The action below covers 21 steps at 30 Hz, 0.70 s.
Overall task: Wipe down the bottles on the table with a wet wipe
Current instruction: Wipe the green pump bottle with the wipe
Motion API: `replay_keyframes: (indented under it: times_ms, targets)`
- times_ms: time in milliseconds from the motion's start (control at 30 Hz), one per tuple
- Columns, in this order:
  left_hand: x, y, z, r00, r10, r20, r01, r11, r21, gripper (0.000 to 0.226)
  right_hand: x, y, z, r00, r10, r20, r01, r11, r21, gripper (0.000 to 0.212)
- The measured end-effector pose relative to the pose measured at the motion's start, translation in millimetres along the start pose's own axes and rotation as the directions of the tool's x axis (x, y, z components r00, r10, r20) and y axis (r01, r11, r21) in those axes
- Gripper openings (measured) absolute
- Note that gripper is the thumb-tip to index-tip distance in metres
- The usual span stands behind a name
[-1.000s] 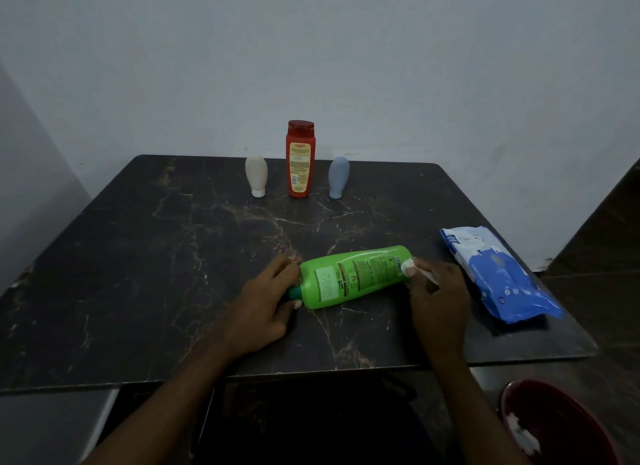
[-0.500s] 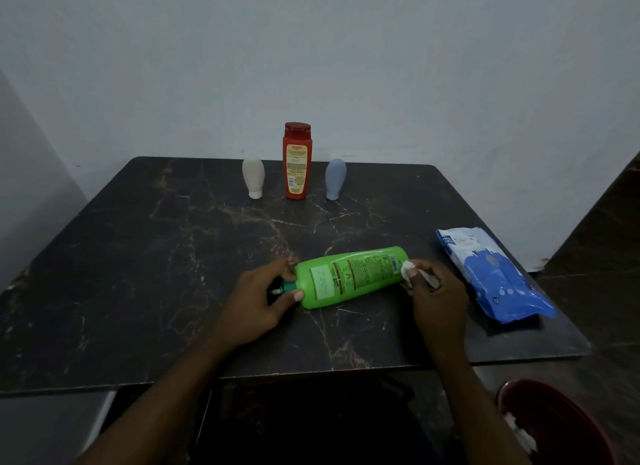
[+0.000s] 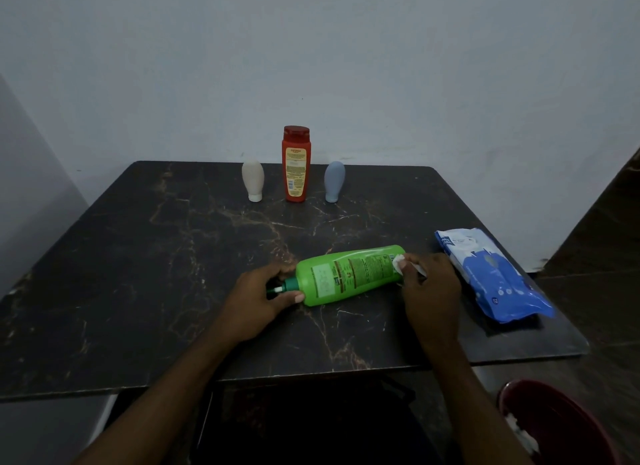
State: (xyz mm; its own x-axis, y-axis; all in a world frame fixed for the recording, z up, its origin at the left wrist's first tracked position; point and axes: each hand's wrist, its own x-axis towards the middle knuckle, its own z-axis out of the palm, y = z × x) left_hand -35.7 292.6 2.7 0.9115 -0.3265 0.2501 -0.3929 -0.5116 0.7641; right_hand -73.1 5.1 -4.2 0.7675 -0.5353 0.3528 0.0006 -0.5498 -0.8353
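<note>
A green bottle (image 3: 349, 274) lies on its side on the dark marble table (image 3: 156, 274), its pump neck pointing left. My left hand (image 3: 258, 300) grips the neck end, thumb and fingers around it. My right hand (image 3: 431, 284) pinches a white wet wipe (image 3: 398, 262) and presses it against the bottle's flat base on the right. At the table's far edge stand a cream bottle (image 3: 252, 179), a red bottle (image 3: 295, 163) and a grey-blue bottle (image 3: 334, 181).
A blue and white pack of wipes (image 3: 491, 277) lies at the table's right edge, next to my right hand. A dark red bin (image 3: 557, 426) with white scraps inside sits on the floor at the lower right. A pale wall rises behind the table.
The green bottle has shifted slightly left with my left hand, exposing more of the pump neck. My right hand keeps the wipe against the base.
</note>
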Motion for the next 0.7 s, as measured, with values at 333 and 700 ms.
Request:
replay_keyframes:
  times_ms: [333,700]
  targets:
    - [-4.0,3.5,3.2,0.995,0.097,0.003,-0.097,0.995,0.003,0.019,-13.8,-47.0,23.4,0.995,-0.079,0.058,0.085,0.989,-0.121,0.017]
    - [-10.6,6.8,3.9,0.968,0.247,-0.033,-0.24,0.96,0.146,0.021,-54.4,-66.2,46.3,0.906,-0.383,0.182,0.408,0.905,-0.125,0.015]
